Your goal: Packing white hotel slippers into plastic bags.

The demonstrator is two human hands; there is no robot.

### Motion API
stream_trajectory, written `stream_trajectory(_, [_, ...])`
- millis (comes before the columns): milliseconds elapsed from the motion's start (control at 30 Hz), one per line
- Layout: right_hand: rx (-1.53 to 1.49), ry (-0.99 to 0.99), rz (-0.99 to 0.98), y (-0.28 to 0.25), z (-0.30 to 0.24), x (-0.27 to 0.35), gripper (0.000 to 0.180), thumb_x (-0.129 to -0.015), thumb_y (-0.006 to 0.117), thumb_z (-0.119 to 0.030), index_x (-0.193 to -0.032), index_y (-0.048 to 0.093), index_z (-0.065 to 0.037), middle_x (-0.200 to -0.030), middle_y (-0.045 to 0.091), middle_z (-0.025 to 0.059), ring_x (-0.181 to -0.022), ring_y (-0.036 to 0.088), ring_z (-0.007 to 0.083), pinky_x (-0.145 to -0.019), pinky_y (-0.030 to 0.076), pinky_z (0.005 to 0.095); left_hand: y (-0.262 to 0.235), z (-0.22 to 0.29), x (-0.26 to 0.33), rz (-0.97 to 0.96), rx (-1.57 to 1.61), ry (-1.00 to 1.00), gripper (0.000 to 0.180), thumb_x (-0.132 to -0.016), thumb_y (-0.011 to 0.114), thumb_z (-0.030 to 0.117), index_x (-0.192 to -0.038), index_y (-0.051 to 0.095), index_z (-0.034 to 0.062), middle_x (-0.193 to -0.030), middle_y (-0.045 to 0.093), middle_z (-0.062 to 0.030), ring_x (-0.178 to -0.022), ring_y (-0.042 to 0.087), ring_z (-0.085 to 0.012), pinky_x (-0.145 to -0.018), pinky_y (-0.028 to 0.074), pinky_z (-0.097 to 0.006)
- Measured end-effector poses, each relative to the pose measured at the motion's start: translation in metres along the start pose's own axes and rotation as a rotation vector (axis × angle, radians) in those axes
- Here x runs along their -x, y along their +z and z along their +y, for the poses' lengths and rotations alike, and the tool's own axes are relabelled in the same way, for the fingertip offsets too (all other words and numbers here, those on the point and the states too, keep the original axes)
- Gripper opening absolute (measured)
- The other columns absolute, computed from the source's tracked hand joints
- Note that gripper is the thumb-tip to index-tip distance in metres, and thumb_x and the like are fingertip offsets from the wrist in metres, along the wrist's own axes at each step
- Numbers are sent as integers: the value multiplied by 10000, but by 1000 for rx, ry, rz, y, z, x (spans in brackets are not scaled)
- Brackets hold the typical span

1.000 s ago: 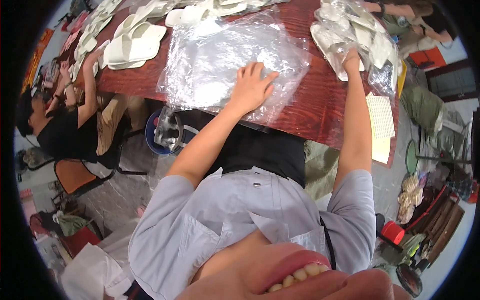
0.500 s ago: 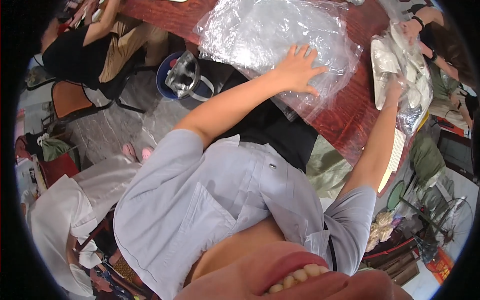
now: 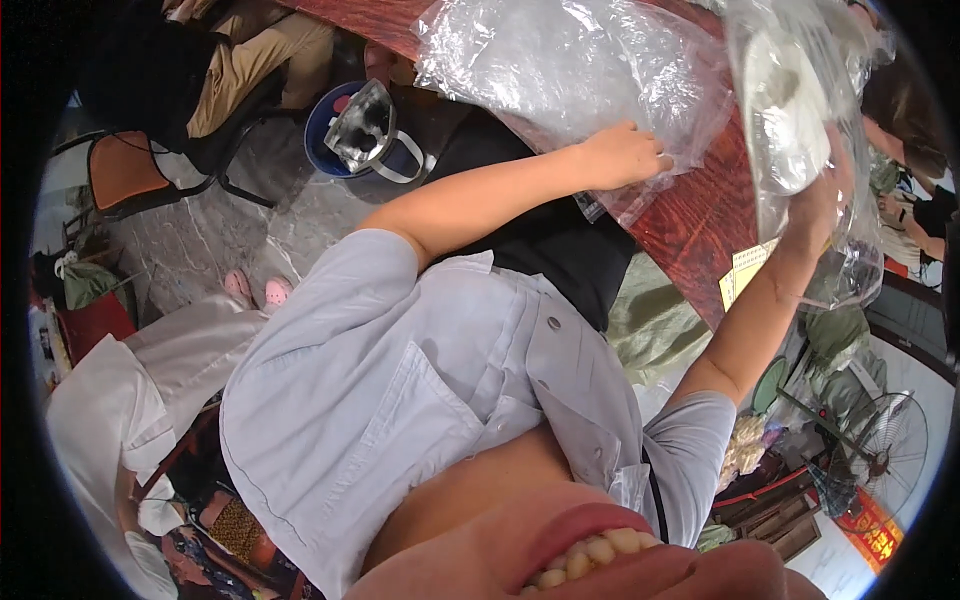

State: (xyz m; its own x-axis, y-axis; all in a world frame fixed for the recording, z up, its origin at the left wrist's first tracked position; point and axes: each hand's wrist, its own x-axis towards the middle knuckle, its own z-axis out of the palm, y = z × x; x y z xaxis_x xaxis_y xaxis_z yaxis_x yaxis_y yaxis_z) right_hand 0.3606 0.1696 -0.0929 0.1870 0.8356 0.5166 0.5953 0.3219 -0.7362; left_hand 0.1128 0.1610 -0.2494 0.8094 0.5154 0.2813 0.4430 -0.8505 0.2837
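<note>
Both hands are up on the red-brown table, well apart from each other. My left hand lies on the near edge of a big crumpled clear plastic sheet, fingers curled down into the film and pinching a fold of it against the tabletop. My right hand is raised off to the right, closed on a clear plastic bag that holds pale, flat, sole-shaped pieces; the bag hangs around and below the hand, and I cannot tell exactly how the fingers sit behind the film.

Between the two hands I see a bare strip of the table's wood grain, and a yellow paper slip lies at the table edge just under my right forearm. Below the table edge, beside my left elbow, stands a blue bucket with a crumpled clear packet and a strap lying in it. My grey short-sleeved shirt fills the middle of the view.

Farther left there is an orange-seated chair on the marbled floor, and another person in tan trousers sits at the top left. At the lower right stands a floor fan, near some green cloth.
</note>
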Motion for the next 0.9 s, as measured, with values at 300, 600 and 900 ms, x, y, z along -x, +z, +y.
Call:
stream_trajectory(300, [195,-342,-319,183,-4,18,330,-895,622,-111,-1216,662,-44,-1059,700,40,-972,639,161,-891,492,292,-29,11,25,-17,992,-502,435,-938,606,365,-1318,595,154,-1310,616,-139,-1208,572,-297,-1015,444,-367])
stream_trajectory(600, [-317,272,-486,125,-116,13,386,-930,568,-182,-1280,605,-23,-1326,568,159,-1218,540,266,-1025,420,329,14,-27,-18,-85,445,-96,648,-949,586,213,-1528,312,316,-1489,460,-108,-1377,411,-316,-1137,345,-445])
stream_trajectory(900, [-127,339,-858,163,-236,86,370,-980,516,-205,-1311,604,-63,-1383,523,125,-1286,483,240,-1096,366,343,7,-37,76,211,517,272,487,-963,558,319,-1435,486,223,-1481,453,-156,-1388,393,-322,-1136,333,-445])
